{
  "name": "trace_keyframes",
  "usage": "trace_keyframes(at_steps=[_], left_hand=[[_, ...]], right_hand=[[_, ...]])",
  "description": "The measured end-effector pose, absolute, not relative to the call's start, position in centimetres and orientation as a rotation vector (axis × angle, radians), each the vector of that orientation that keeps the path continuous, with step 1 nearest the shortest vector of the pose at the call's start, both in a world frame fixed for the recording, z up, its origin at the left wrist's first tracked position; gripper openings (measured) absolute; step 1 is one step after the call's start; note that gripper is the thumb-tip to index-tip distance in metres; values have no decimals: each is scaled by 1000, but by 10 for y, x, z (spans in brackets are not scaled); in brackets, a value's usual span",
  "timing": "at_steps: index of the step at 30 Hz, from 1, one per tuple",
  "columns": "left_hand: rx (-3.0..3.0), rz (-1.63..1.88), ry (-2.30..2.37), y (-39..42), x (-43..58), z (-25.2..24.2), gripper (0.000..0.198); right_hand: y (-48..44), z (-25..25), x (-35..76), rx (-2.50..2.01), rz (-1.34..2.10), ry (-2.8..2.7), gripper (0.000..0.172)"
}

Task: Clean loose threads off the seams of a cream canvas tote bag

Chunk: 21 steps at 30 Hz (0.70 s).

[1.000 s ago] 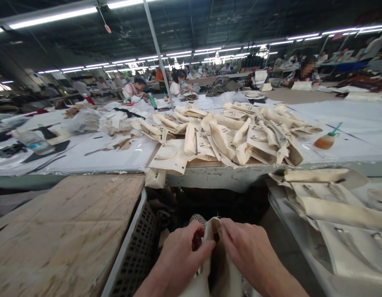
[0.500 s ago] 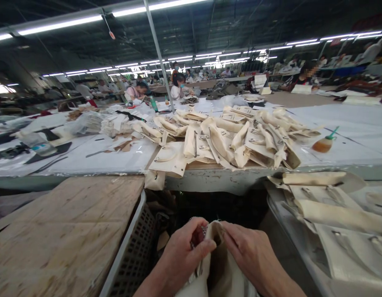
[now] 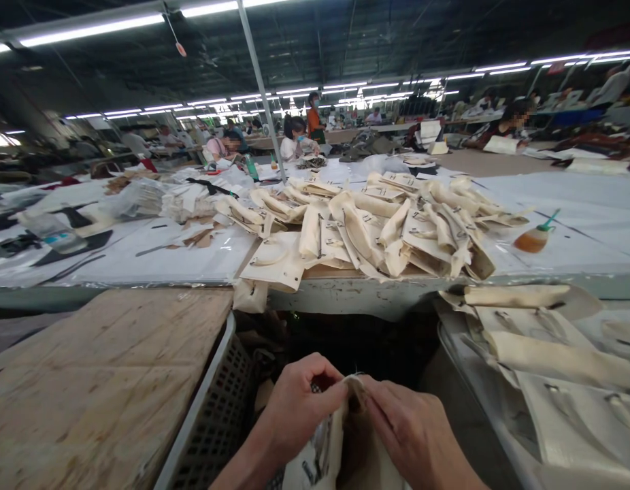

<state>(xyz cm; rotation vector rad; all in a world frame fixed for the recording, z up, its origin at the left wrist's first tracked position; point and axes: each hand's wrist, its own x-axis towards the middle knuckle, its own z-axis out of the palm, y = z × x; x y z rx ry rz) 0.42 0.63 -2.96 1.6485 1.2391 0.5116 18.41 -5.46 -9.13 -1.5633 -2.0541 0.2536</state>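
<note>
At the bottom centre, both my hands pinch the top edge of a cream fabric bag piece held over my lap. My left hand grips its left side with thumb and fingers closed. My right hand holds the right side, fingers pressed on the cloth. A dark opening shows between the two layers. A large pile of similar cream bag pieces lies on the table ahead.
A worn wooden board sits at left over a grey plastic crate. More cream pieces are stacked at right. An amber squeeze bottle stands on the white table. Other people work at tables far back.
My hands and the bag piece have sunk lower in view and closed in on the top edge. A person in orange at the back has walked right.
</note>
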Motion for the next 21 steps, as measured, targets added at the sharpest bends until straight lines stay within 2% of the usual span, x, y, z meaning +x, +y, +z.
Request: trace_keyframes(at_steps=[11, 14, 16, 19, 21], left_hand=[[2094, 620, 1439, -6, 17, -59, 15], [2096, 629, 1365, -6, 14, -60, 12], [2029, 659, 1278, -6, 11, -56, 3], [1975, 724, 1181, -5, 5, -51, 10], [2014, 752, 1146, -4, 3, -50, 4]], right_hand=[[-51, -94, 187, -1494, 161, -2020, 47], [-50, -91, 187, -1488, 180, -1998, 48], [-50, -89, 187, -1479, 198, -2011, 48], [-50, -87, 187, -1480, 219, -2006, 46], [-50, -88, 185, -1480, 224, -2000, 42]])
